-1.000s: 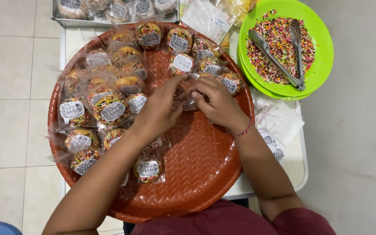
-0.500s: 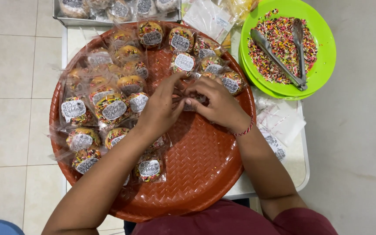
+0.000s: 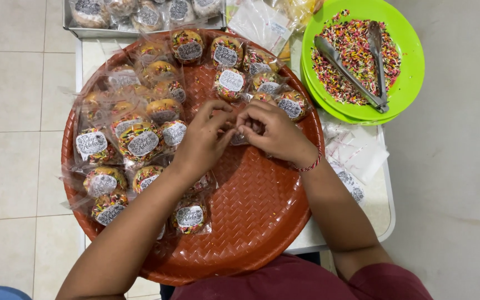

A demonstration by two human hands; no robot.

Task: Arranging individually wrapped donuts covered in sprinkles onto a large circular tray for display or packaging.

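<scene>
We are looking down at one round red woven tray sitting on a white bench. Our two hands are meeting over the tray's middle: the left hand and the right hand are both pinching one small clear packet, fingers curled narrow around it, fingertips nearly touching each other. The packet is mostly hidden between them, so we cannot tell what is inside. One red thread bracelet is circling the right wrist.

We are counting roughly twenty wrapped sprinkle cookies with round white labels, crowding the tray's left half and far edge; several overlap, so the count is approximate. One more wrapped cookie is lying alone near the left forearm. Beyond the tray, one metal tray is holding at least five more wrapped cookies. To the right, green plates are stacked, at least two of them, and the top one is carrying coloured sprinkles and one pair of metal tongs. A loose heap of empty clear bags is lying just beside the tray.

Compared with half a second ago, the hands are staying in nearly the same spot, still working the same packet; the cookies, plates and tongs are not shifting.
</scene>
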